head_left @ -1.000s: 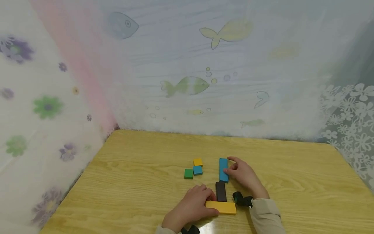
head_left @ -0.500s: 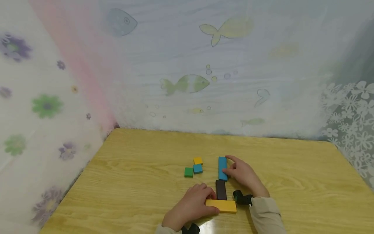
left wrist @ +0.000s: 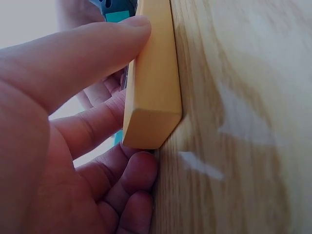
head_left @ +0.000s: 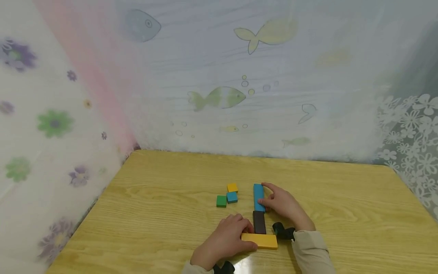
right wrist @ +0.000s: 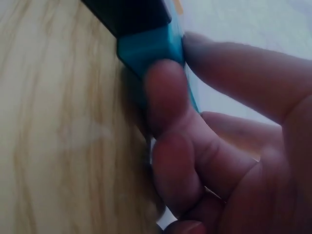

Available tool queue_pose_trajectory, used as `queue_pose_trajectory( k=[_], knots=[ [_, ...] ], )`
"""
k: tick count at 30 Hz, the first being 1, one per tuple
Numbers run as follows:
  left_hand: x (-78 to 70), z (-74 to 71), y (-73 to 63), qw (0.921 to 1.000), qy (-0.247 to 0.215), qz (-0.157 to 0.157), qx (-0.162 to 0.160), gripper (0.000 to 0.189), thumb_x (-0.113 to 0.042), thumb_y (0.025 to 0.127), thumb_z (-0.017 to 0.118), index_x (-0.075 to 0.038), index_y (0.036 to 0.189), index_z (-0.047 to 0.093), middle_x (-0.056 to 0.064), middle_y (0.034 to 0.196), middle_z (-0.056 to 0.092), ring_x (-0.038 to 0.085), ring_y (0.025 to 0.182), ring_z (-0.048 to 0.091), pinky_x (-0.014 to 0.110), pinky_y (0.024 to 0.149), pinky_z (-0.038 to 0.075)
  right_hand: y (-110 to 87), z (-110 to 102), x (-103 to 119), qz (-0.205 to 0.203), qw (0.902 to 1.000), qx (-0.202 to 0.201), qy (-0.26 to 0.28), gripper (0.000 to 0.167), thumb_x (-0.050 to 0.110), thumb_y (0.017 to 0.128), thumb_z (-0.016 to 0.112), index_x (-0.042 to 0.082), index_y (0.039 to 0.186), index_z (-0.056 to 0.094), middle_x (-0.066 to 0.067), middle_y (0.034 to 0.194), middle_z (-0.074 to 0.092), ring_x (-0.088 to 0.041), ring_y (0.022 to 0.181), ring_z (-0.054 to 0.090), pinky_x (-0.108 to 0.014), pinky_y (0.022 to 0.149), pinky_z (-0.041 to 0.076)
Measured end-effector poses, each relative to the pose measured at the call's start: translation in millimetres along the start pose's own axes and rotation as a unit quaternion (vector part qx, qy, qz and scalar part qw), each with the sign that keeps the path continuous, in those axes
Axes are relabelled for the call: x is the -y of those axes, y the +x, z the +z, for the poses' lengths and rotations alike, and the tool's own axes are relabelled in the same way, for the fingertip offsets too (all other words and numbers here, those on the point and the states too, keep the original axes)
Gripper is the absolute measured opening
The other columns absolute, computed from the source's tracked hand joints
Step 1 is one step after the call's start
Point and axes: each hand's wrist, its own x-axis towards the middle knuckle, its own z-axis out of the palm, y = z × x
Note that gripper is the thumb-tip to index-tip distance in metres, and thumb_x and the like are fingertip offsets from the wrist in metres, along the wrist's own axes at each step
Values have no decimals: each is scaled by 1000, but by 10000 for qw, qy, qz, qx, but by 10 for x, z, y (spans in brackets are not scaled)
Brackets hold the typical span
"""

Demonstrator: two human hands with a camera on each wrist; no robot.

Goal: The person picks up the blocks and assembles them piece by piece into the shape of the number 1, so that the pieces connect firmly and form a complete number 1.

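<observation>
- A single yellowish table (head_left: pixel 154 209) with streaky wood grain meets a pale back wall (head_left: pixel 191 68) of fish drawings; flowers pattern the left side.
- Six smooth, straight-edged blocks lie on the tabletop: three oblong, three small and square-topped.
- The long blue block (head_left: pixel 259 196), right of centre, is the farthest oblong; the right hand (head_left: pixel 282 205) pinches it, thumb and fingers closed to its width.
- The dark block (head_left: pixel 259 222), shorter, continues the line, one end against the blue, the other at the long yellow block (head_left: pixel 263 241).
- That yellow bar lies crosswise, the nearest of the three; the left hand (head_left: pixel 227 236) grips its left end, thumb on the near side, fingers beyond.
- The small squares, one green (head_left: pixel 221 201), one blue (head_left: pixel 232 197) and one yellow (head_left: pixel 232 187), cluster left of the long blue block; whether they touch is unclear.
- Two light sleeves and two black wrist-worn devices (head_left: pixel 283 231) show at the wrists.
</observation>
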Motion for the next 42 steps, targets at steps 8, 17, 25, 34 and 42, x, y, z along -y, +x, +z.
queue_pose_trajectory(
  k=[8, 17, 25, 34, 42],
  knots=[
    [-14, -31, -7, 10000, -15, -1, 45, 29, -52, 74, 64, -27, 89, 58, -17, 83, 44, 3, 80, 39, 28, 71, 33, -3, -4, 21, -95, 9999, 76, -73, 65, 30, 81, 65, 14, 136, 35, -1, 63, 56, -15, 56, 50, -30, 55, 36],
    [-19, -10, -5, 10000, -31, -41, 35, 30, -52, 73, 65, -27, 87, 56, -18, 82, 43, 3, 77, 39, 26, 69, 33, -4, 21, -7, -120, 9999, 92, -60, 70, 33, 80, 65, 12, 138, 32, -2, 62, 53, -16, 52, 45, -28, 49, 33],
    [-35, -13, -8, 10000, 80, -16, 47, 30, -53, 74, 64, -27, 86, 56, -17, 81, 43, 3, 76, 39, 26, 68, 33, -4, 35, -21, -67, 9999, -44, -108, 68, 34, 79, 67, 15, 136, 36, -1, 59, 49, -15, 49, 41, -28, 48, 31],
    [-29, -12, -7, 10000, 44, 2, 68, 30, -53, 74, 64, -28, 87, 56, -17, 81, 43, 3, 75, 38, 26, 69, 33, -25, 3, -28, -343, 9978, 532, 200, 69, 29, 81, 65, 14, 139, 31, -3, 59, 49, -15, 50, 45, -29, 49, 37],
    [-33, -22, -17, 10000, 16, 13, 33, 31, -53, 74, 64, -26, 88, 57, -16, 81, 43, 4, 75, 38, 27, 68, 33, -10, 26, -21, -202, 9977, 589, 264, 79, 31, 82, 64, 15, 143, 16, -5, 59, 56, -19, 51, 52, -32, 52, 41]
  ],
)
